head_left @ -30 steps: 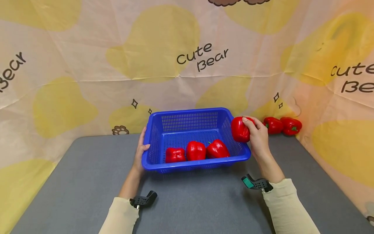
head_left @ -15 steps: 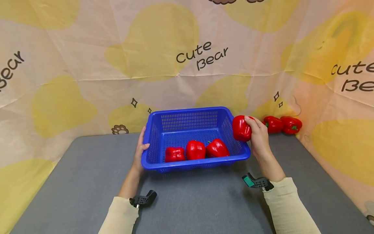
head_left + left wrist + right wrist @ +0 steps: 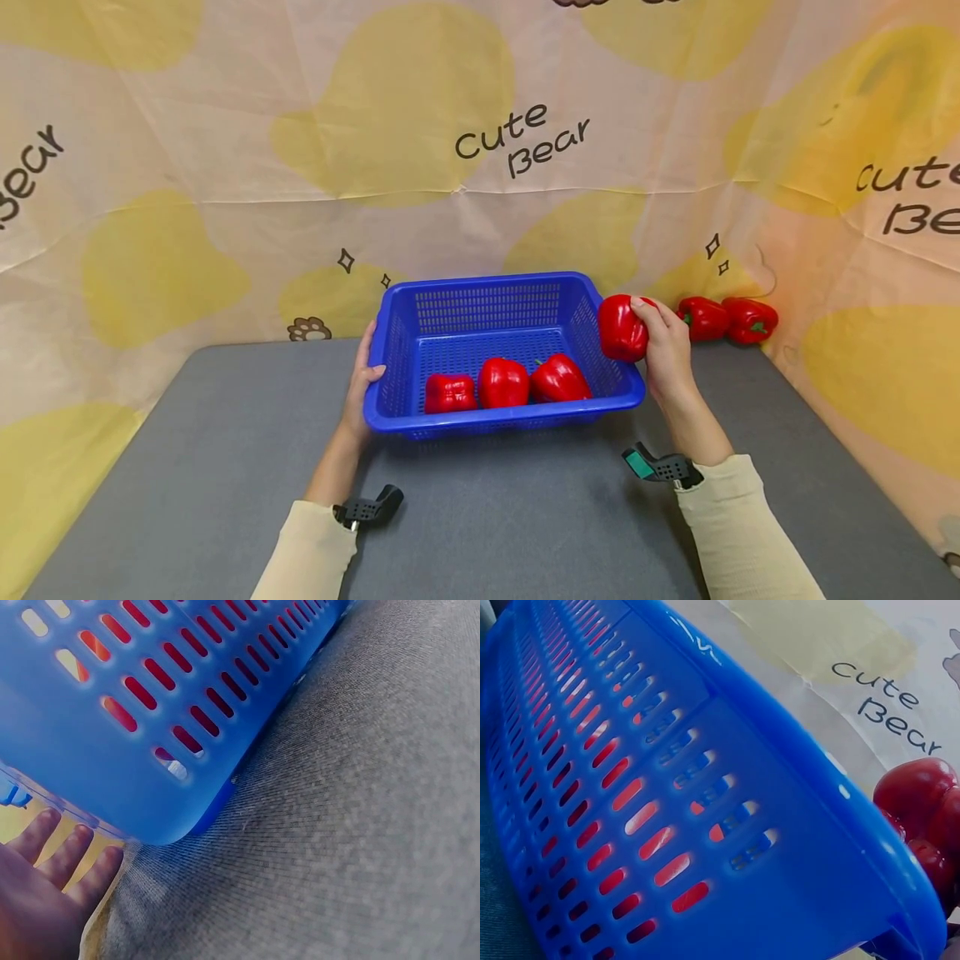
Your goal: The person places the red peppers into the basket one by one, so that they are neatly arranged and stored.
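Observation:
A blue plastic basket [image 3: 502, 422] with slotted walls is in the middle of the head view. Three red bell peppers [image 3: 503, 383] lie in a row along its near side. My left hand [image 3: 362, 383] grips the basket's left end, thumb over the rim and fingers along the outside. In the left wrist view those fingers [image 3: 66, 855] are beside the basket's corner. My right hand [image 3: 666, 350] holds another red bell pepper [image 3: 622, 328], thumb on top, close over the basket's right rim. The right wrist view shows that pepper [image 3: 922, 802] just past the rim, the hand mostly hidden.
Two more red bell peppers [image 3: 750, 321] lie side by side at the back right of the grey table [image 3: 495, 517]. Behind the table hangs a printed cloth [image 3: 420, 108], which also runs along the right side.
The pepper in my right hand has shifted slightly right, a little away from the basket's inside. My left hand and the basket have kept their places.

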